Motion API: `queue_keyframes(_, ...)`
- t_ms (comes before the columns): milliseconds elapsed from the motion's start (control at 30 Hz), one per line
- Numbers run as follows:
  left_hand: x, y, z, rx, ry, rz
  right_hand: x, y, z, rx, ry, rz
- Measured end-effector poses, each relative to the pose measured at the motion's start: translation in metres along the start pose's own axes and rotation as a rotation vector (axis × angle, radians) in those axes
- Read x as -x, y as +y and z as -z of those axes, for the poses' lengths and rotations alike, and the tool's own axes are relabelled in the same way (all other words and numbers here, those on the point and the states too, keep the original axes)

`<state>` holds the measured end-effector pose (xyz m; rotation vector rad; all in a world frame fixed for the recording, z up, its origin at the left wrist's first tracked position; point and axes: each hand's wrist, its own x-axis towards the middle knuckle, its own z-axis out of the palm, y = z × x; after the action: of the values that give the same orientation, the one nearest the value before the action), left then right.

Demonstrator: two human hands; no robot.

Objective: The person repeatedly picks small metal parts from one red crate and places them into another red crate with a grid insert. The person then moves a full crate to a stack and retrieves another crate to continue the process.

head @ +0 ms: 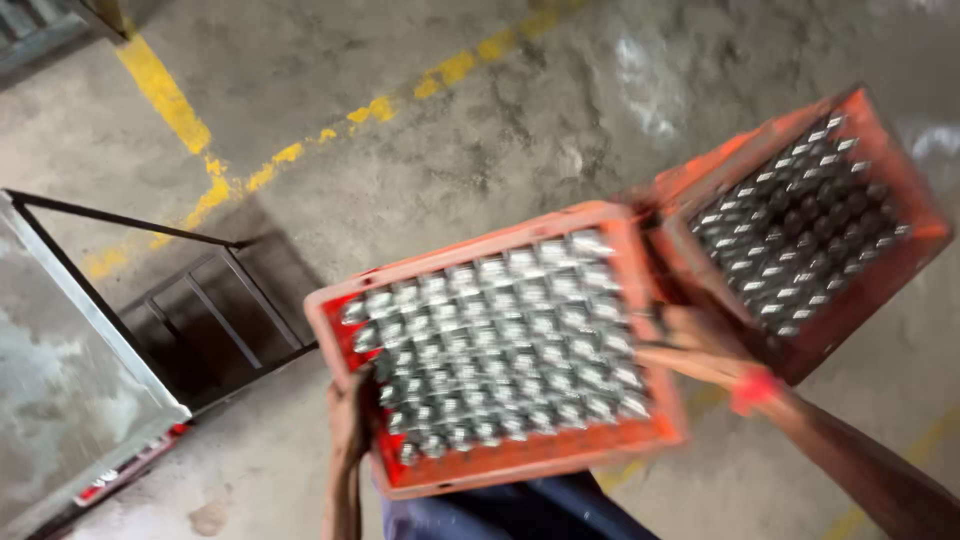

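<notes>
A red plastic crate (pixel 520 455) packed with several rows of shiny metal parts is held up in front of me, tilted. My left hand (pixel 350 420) grips its lower left corner from beneath. My right hand (pixel 695 340), with a red band at the wrist, is closed on the crate's right edge, right where a second red crate (pixel 880 270) meets it. That second crate holds the same kind of metal parts, sits up and to the right, and is blurred. I cannot tell whether my right hand also touches it.
A grey metal-topped table (pixel 70 370) with a dark frame stands at the left over a concrete floor. Worn yellow painted lines (pixel 165 95) cross the floor at the top left. My blue trousers (pixel 520 510) show below the crate.
</notes>
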<state>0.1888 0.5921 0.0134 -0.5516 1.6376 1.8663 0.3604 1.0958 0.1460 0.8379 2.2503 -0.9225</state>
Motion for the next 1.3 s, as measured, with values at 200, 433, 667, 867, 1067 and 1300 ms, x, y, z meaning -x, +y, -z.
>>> queue_keyframes(200,0.109,0.03,-0.188,-0.402,-0.29,-0.162,0.024,0.112,0.188,-0.152,0.214,-0.287)
queue_keyframes(433,0.158,-0.006,-0.353,-0.42,-0.606,-0.272,-0.027,0.203,0.304,-0.093,0.379,-0.151)
queue_keyframes(667,0.143,-0.052,-0.49,-0.242,-0.731,-0.283,-0.046,0.209,0.363,0.369,0.805,0.045)
queue_keyframes(867,0.15,-0.078,-0.537,-0.115,-0.758,-0.25,-0.058,0.177,0.383,0.511,0.873,-0.1)
queue_keyframes(1067,0.172,-0.081,-0.536,-0.089,-0.568,-0.306,-0.069,0.148,0.394,0.569,0.852,0.006)
queue_keyframes(1300,0.197,-0.071,-0.558,-0.132,-0.301,-0.249,-0.109,0.12,0.397,0.631,0.601,-0.082)
